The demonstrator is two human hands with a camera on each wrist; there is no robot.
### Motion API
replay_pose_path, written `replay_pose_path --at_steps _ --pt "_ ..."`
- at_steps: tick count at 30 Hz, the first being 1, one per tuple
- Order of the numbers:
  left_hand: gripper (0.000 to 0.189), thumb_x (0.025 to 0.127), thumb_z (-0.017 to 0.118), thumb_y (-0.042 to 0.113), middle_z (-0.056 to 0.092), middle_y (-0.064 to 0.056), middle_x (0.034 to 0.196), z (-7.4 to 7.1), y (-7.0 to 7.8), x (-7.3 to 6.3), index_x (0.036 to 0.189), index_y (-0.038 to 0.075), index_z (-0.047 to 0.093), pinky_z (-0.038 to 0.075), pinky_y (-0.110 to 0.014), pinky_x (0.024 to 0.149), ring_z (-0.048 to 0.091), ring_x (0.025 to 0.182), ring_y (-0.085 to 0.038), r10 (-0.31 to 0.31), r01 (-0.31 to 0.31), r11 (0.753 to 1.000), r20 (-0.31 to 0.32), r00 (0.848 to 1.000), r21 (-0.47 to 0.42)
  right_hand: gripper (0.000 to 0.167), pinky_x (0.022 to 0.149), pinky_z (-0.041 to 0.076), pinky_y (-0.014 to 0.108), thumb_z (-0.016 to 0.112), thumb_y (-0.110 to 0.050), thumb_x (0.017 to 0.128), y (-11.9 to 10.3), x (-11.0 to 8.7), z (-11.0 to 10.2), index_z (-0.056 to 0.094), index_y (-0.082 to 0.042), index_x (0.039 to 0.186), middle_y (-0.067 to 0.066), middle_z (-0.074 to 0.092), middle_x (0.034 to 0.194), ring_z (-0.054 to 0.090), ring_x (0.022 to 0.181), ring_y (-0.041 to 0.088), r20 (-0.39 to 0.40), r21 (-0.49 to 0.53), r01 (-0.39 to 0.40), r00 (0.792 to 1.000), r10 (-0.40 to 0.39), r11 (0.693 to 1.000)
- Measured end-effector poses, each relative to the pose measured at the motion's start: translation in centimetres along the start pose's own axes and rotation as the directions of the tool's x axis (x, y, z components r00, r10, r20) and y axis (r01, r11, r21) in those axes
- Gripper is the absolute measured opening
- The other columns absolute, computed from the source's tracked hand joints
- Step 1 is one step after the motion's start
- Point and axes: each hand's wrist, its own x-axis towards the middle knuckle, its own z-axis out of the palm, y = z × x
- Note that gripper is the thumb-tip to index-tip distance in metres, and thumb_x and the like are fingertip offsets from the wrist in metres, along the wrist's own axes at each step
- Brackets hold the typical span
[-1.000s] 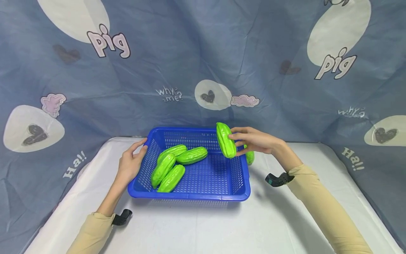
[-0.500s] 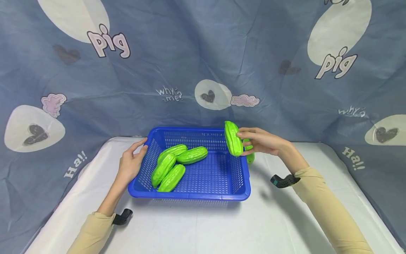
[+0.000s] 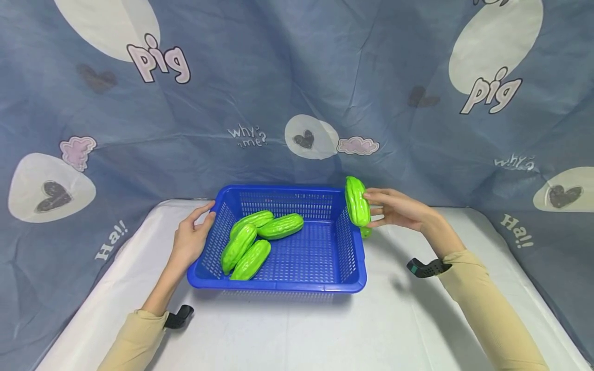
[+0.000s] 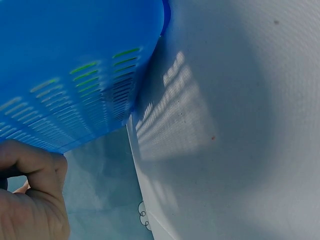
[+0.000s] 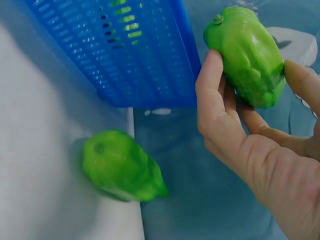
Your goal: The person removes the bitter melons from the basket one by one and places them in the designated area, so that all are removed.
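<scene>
At the middle of the table a blue plastic basket (image 3: 278, 286) holds several bright green, ribbed bitter melons (image 3: 280, 226), clustered at its left side. My left hand (image 3: 190, 238) holds the basket's left rim; in the left wrist view its bent fingers (image 4: 42, 170) meet the blue wall. My right hand (image 3: 402, 208) grips another bitter melon (image 3: 357, 202) between thumb and fingers, raised over the basket's right rim. In the right wrist view this bitter melon (image 5: 252, 57) is apart from the table. One more bitter melon (image 5: 120, 165) lies on the table outside the basket's right wall, mostly hidden in the head view.
A white cloth (image 3: 287, 330) covers the table. Behind it and at both sides hangs a blue printed curtain (image 3: 260, 67), close to the basket's back edge. Black wrist devices (image 3: 428, 268) are worn on both arms.
My right hand has moved right with the bitter melon, from above the basket's inside to its right rim, now covering more of the one on the table. The left hand and basket stay put.
</scene>
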Motion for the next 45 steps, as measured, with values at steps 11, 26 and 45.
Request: replay_pose_path --at_steps 11,26,45 --pt "0.056 0.112 0.051 0.052 0.083 -0.022 0.097 0.0 0.2 -0.1 0.160 0.023 0.054 0.049 -0.028 0.055 0.065 0.059 -0.005 0.003 -0.003 1.000 0.001 1.000 0.000 0.039 0.107 0.059 0.048 0.041 -0.029 0.118 1.1 -1.1 -2.2 0.042 -0.005 0.149 -0.002 0.071 0.127 0.072 0.121 0.017 -0.063 0.029 0.011 0.998 -0.010 1.000" --pt "0.056 0.113 0.052 0.051 0.083 -0.022 0.097 0.0 0.1 -0.1 0.161 0.022 0.053 0.049 -0.027 0.055 0.065 0.059 -0.002 0.003 -0.003 1.000 0.007 1.000 -0.012 0.068 0.114 0.054 0.051 0.044 -0.032 0.118 2.7 -2.1 -4.1 0.016 0.006 0.166 0.004 0.056 0.135 0.068 0.120 0.017 -0.163 0.014 -0.042 0.986 0.044 0.999" --pt "0.055 0.112 0.051 0.052 0.083 -0.022 0.099 -0.1 0.4 0.0 0.160 0.024 0.054 0.051 -0.027 0.058 0.067 0.061 -0.004 -0.011 0.011 1.000 0.010 1.000 -0.016 0.071 0.110 0.057 0.045 0.045 -0.033 0.117 5.2 -2.5 -5.6 0.013 0.007 0.167 0.015 0.036 0.146 0.064 0.118 0.016 -0.169 0.017 -0.108 0.980 0.109 0.994"
